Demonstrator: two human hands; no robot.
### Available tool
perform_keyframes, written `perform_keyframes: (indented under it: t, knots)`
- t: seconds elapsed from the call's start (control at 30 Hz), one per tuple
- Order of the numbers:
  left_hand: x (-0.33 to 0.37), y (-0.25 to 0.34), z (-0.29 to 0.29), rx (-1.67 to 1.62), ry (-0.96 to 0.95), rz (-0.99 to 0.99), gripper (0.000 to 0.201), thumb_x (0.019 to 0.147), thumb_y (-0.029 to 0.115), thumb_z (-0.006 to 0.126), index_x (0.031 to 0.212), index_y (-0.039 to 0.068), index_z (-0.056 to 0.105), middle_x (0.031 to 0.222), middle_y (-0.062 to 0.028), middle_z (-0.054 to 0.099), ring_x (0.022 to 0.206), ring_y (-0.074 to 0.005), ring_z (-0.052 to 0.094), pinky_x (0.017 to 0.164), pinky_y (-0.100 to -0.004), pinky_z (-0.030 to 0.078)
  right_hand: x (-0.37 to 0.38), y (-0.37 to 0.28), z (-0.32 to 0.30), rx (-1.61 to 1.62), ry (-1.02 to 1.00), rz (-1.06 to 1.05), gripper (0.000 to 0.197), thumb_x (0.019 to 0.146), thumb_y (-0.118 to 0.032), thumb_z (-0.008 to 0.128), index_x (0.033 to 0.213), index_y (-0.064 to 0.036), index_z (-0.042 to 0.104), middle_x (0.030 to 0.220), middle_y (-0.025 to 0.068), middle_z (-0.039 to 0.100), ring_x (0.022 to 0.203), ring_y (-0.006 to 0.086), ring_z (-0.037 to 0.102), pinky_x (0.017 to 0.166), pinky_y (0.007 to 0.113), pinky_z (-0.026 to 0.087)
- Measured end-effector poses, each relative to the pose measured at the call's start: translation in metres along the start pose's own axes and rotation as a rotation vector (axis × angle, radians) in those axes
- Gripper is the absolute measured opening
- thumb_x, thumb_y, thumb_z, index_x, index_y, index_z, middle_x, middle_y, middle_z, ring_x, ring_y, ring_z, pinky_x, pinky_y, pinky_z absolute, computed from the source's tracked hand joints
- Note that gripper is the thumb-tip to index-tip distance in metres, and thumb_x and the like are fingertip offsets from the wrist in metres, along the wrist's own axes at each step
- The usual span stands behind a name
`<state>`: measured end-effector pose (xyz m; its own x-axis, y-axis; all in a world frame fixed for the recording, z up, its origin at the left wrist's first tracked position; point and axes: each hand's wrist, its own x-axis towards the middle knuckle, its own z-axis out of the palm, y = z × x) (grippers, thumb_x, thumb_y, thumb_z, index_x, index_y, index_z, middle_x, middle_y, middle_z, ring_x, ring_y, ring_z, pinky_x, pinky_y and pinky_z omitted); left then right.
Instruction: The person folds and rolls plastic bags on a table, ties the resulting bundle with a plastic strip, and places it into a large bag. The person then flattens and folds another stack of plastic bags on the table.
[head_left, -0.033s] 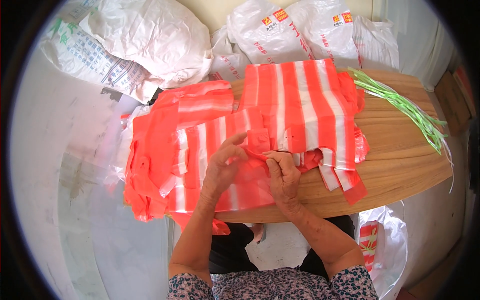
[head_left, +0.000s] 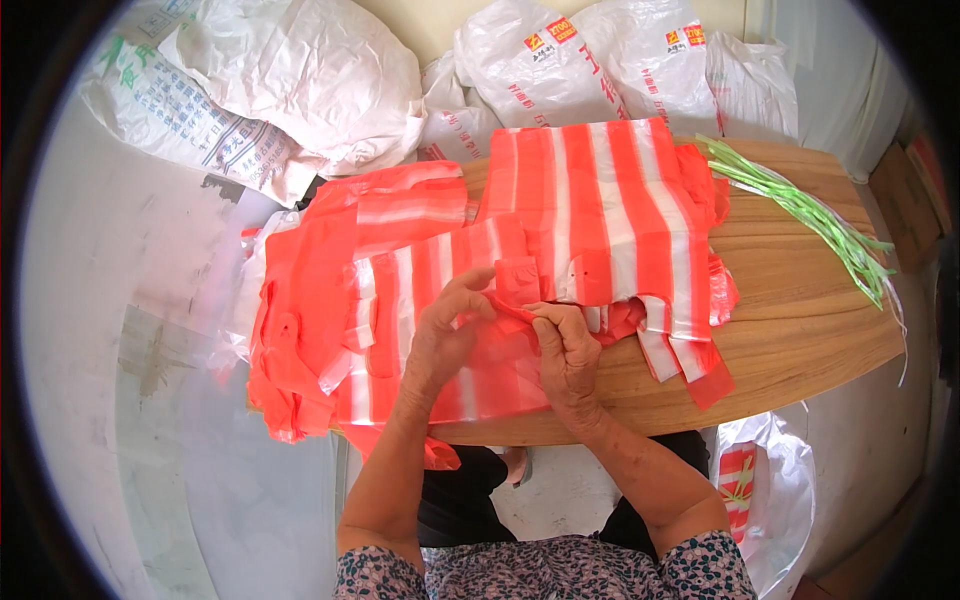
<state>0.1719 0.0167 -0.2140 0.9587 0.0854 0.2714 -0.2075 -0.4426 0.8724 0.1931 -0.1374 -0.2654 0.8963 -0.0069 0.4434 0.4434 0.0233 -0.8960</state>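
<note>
A red-and-white striped plastic bag lies near the front of the wooden table. My right hand is closed, pinching a gathered red edge of this bag between thumb and fingers. Close by on the left, my left hand has its fingers bent and apart at the same edge. It is slightly blurred, and I see no firm hold there. Behind my right hand rests a stack of striped plastic bags, its handles hanging toward the front. More red bags are heaped on the left, crumpled and overlapping.
On the right of the wooden table lies a bunch of green strips. Full white sacks stand along the back. Below the table's right front, an open white bag holds a tied red-and-white bundle.
</note>
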Motion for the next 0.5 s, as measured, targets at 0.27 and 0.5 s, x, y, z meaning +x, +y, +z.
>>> perform_keyframes:
  t: [0.27, 0.5]
  knots:
    - [-0.006, 0.009, -0.003, -0.052, 0.020, 0.013, 0.022, 0.076, -0.014, 0.054, 0.087, 0.003, 0.061, 0.095, -0.0040, 0.064, 0.092, -0.0148, 0.060, 0.082, -0.0261, 0.047, 0.011, -0.006, -0.005, 0.070, 0.011, 0.070, 0.011, 0.092, -0.009, 0.058, 0.097, 0.0002, 0.061, 0.084, 0.0035, 0.062, 0.073, 0.0096, 0.053, 0.067, 0.023, 0.044]
    - [-0.010, 0.035, 0.000, 0.188, -0.073, 0.167, 0.028, 0.073, -0.014, 0.057, 0.094, 0.004, 0.065, 0.089, -0.0066, 0.065, 0.086, -0.0188, 0.061, 0.077, -0.0287, 0.048, 0.024, 0.000, -0.011, 0.194, -0.050, 0.149, 0.011, 0.090, -0.003, 0.057, 0.099, 0.0008, 0.062, 0.085, 0.0053, 0.063, 0.076, 0.0112, 0.057, 0.069, 0.025, 0.047]
